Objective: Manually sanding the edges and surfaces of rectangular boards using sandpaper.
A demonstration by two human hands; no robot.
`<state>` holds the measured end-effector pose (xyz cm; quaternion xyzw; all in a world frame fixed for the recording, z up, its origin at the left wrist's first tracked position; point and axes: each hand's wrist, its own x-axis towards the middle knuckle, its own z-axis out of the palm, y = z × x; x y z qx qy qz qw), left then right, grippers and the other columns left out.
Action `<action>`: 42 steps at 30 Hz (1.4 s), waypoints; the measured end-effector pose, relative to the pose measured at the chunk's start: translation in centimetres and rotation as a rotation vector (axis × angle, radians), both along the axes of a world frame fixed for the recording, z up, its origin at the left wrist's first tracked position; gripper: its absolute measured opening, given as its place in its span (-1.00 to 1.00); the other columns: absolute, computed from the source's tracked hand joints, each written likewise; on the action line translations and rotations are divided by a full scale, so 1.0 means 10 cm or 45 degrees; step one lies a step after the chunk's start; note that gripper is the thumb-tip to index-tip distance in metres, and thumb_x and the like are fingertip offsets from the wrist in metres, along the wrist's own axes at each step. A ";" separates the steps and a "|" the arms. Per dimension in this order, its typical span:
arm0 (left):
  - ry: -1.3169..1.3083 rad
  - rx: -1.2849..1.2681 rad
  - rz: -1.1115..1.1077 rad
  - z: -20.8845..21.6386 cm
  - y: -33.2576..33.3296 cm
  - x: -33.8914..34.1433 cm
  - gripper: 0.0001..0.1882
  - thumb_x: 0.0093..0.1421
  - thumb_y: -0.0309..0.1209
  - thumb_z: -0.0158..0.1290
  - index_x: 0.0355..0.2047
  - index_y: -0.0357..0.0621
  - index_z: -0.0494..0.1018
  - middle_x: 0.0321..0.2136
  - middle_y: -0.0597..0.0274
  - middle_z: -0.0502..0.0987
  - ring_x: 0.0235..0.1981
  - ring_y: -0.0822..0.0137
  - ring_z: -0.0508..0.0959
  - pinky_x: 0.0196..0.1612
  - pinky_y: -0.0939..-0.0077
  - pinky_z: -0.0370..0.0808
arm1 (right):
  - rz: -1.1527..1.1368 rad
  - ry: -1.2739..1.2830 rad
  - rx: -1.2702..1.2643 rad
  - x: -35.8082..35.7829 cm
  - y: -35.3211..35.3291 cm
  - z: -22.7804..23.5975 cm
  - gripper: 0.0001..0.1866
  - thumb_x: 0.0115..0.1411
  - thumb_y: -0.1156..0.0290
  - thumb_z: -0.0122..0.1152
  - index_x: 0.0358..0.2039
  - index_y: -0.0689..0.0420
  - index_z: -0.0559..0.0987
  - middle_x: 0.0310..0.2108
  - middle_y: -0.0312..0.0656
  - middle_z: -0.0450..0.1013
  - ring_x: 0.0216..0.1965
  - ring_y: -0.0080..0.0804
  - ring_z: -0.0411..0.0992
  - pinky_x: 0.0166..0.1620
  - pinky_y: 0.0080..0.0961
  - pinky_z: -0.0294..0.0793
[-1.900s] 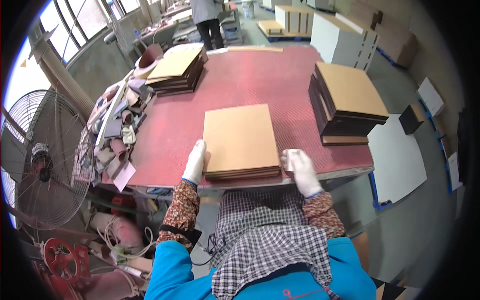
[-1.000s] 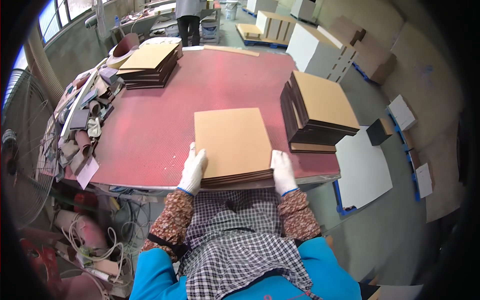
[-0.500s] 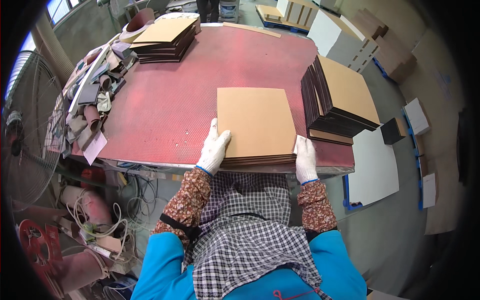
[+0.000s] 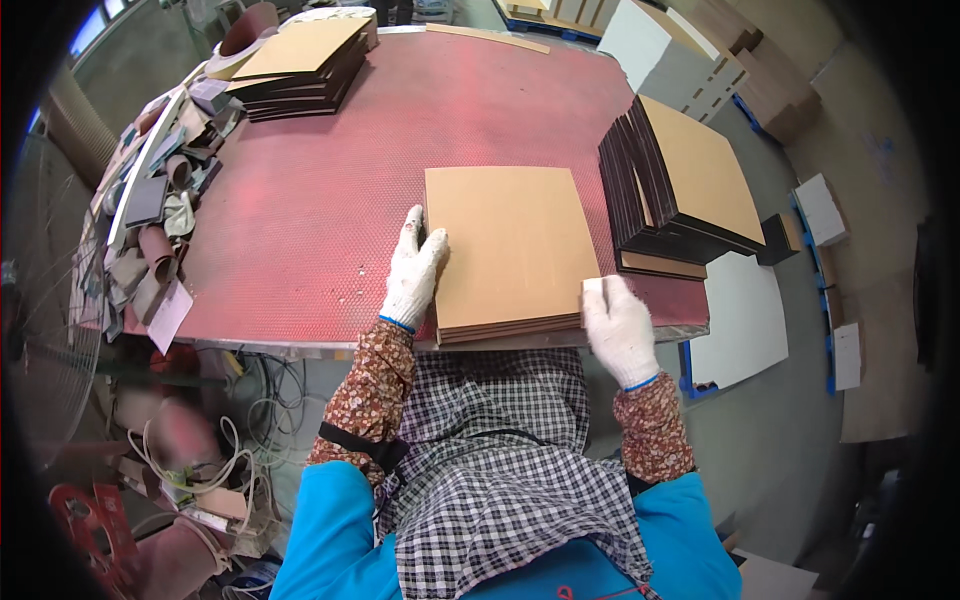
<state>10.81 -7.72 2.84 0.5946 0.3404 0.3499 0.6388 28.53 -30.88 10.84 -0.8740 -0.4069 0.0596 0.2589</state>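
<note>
The right fingers (image 4: 620,292) have neared the stack (image 4: 512,245).

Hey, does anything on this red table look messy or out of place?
Yes, a bit. A jumbled heap of scraps crowds the left edge of the table, the back-left stack of boards sits unevenly, with edges jutting out, and pale specks lie scattered near the left hand.

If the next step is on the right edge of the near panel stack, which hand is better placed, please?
Probably the right hand: it is beside that edge of the near panel stack, holding a small pale block. The left hand is at the opposite side.
</note>
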 end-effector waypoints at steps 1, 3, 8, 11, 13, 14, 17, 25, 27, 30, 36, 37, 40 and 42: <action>-0.004 -0.014 -0.010 -0.04 0.05 0.03 -0.18 0.38 -0.22 0.07 0.47 -0.41 0.00 0.39 -0.27 0.22 0.39 0.02 0.29 0.40 0.26 0.26 | 0.039 -0.010 -0.029 -0.08 0.05 0.05 -0.68 0.45 0.12 0.02 -0.18 0.13 0.50 -0.40 0.19 0.57 -0.34 0.25 0.56 -0.25 0.12 0.53; -0.128 0.001 -0.007 -0.11 0.10 0.09 -0.19 0.37 -0.27 0.07 0.47 -0.40 -0.01 0.40 -0.23 0.21 0.41 0.04 0.26 0.41 0.25 0.25 | 0.053 -0.035 -0.053 -0.16 0.12 0.02 -0.70 0.44 0.13 0.03 -0.19 0.12 0.51 -0.43 0.16 0.55 -0.35 0.22 0.57 -0.27 0.11 0.53; -0.345 -0.074 -0.024 -0.12 0.03 0.10 -0.23 0.37 -0.41 0.05 0.49 -0.35 -0.01 0.43 -0.15 0.16 0.42 0.07 0.24 0.42 0.24 0.26 | 0.261 -0.345 -0.087 -0.19 0.12 -0.06 -0.74 0.43 0.17 0.05 -0.18 0.10 0.53 -0.49 0.06 0.53 -0.42 0.07 0.58 -0.38 0.01 0.56; -0.340 -0.020 -0.002 -0.17 0.03 0.08 -0.28 0.38 -0.44 0.04 0.47 -0.36 0.04 0.42 -0.15 0.19 0.43 0.06 0.23 0.43 0.23 0.23 | 0.222 -0.387 -0.404 -0.20 0.16 -0.03 -0.76 0.42 0.22 0.05 -0.16 0.11 0.55 -0.43 -0.02 0.52 -0.46 -0.05 0.59 -0.46 -0.11 0.57; -0.343 0.006 0.011 -0.19 0.03 0.08 -0.28 0.38 -0.44 0.04 0.47 -0.37 0.05 0.41 -0.16 0.20 0.43 0.06 0.23 0.44 0.22 0.22 | 0.247 -0.353 -0.441 -0.27 0.24 0.12 -0.77 0.41 0.27 0.03 -0.13 0.14 0.55 -0.35 -0.07 0.50 -0.48 -0.10 0.58 -0.47 -0.16 0.57; -0.330 0.043 0.020 -0.20 0.03 0.08 -0.28 0.38 -0.44 0.04 0.46 -0.37 0.05 0.42 -0.16 0.20 0.44 0.06 0.22 0.44 0.22 0.21 | 0.250 -0.354 -0.454 -0.27 0.25 0.11 -0.77 0.41 0.27 0.03 -0.13 0.14 0.55 -0.35 -0.07 0.50 -0.48 -0.10 0.58 -0.47 -0.16 0.57; -0.312 0.068 0.029 -0.18 0.03 0.09 -0.28 0.37 -0.44 0.04 0.46 -0.38 0.06 0.42 -0.17 0.20 0.45 0.06 0.22 0.45 0.22 0.20 | 0.334 -0.492 -0.487 -0.27 0.25 0.09 -0.77 0.41 0.29 0.02 -0.12 0.16 0.54 -0.32 -0.08 0.50 -0.48 -0.12 0.59 -0.48 -0.19 0.57; -0.335 0.007 -0.074 -0.10 0.04 0.03 -0.23 0.33 -0.51 0.07 0.45 -0.50 0.00 0.47 -0.26 0.06 0.52 0.01 0.05 0.52 0.23 0.02 | 0.487 -0.680 -0.445 0.01 0.56 -0.02 -0.81 0.32 0.37 0.11 -0.15 0.21 0.53 -0.32 -0.10 0.44 -0.48 -0.22 0.57 -0.53 -0.34 0.56; -0.309 0.036 -0.071 -0.15 0.04 0.01 -0.23 0.33 -0.51 0.07 0.45 -0.50 0.00 0.47 -0.26 0.06 0.52 0.01 0.05 0.52 0.23 0.02 | 0.495 -0.706 -0.419 0.15 0.79 -0.04 -0.80 0.35 0.36 0.07 -0.15 0.20 0.52 -0.32 -0.07 0.44 -0.45 -0.19 0.57 -0.50 -0.30 0.57; -0.286 0.073 -0.042 -0.19 0.02 0.02 -0.25 0.34 -0.48 0.05 0.46 -0.46 0.03 0.46 -0.23 0.11 0.50 0.03 0.12 0.50 0.22 0.08 | 0.416 -0.596 -0.434 0.33 1.24 0.01 -0.74 0.41 0.27 -0.01 -0.14 0.20 0.52 -0.30 0.01 0.48 -0.37 -0.06 0.59 -0.36 -0.17 0.60; -0.218 0.177 -0.018 -0.16 0.04 0.03 -0.27 0.36 -0.41 0.03 0.45 -0.45 0.06 0.44 -0.23 0.17 0.47 0.02 0.19 0.48 0.21 0.13 | 0.288 -0.390 -0.451 0.82 1.60 -0.24 -0.51 0.45 0.01 -0.16 -0.07 0.21 0.52 -0.19 0.20 0.60 -0.09 0.25 0.56 0.03 0.13 0.49; -0.175 0.225 -0.003 -0.16 0.05 0.00 -0.26 0.36 -0.40 0.04 0.45 -0.45 0.06 0.44 -0.24 0.17 0.47 0.02 0.19 0.48 0.20 0.14 | 0.209 -0.303 -0.461 0.70 1.66 -0.15 -0.51 0.45 0.02 -0.17 -0.07 0.20 0.53 -0.19 0.20 0.60 -0.09 0.25 0.56 0.02 0.12 0.49; -0.159 0.229 0.001 -0.16 0.08 0.00 -0.26 0.36 -0.37 0.05 0.44 -0.46 0.07 0.43 -0.25 0.18 0.47 0.01 0.18 0.48 0.20 0.13 | 0.126 -0.210 -0.488 0.60 1.68 -0.03 -0.49 0.46 0.01 -0.19 -0.06 0.21 0.55 -0.18 0.21 0.60 -0.07 0.26 0.55 0.04 0.11 0.49; -0.264 0.127 -0.039 -0.15 0.09 0.03 -0.26 0.32 -0.48 0.09 0.43 -0.50 0.07 0.44 -0.27 0.15 0.50 0.00 0.12 0.51 0.21 0.06 | 0.143 -0.252 -0.398 0.62 1.67 -0.05 -0.49 0.46 0.02 -0.19 -0.05 0.21 0.55 -0.16 0.22 0.59 -0.07 0.26 0.55 0.04 0.12 0.49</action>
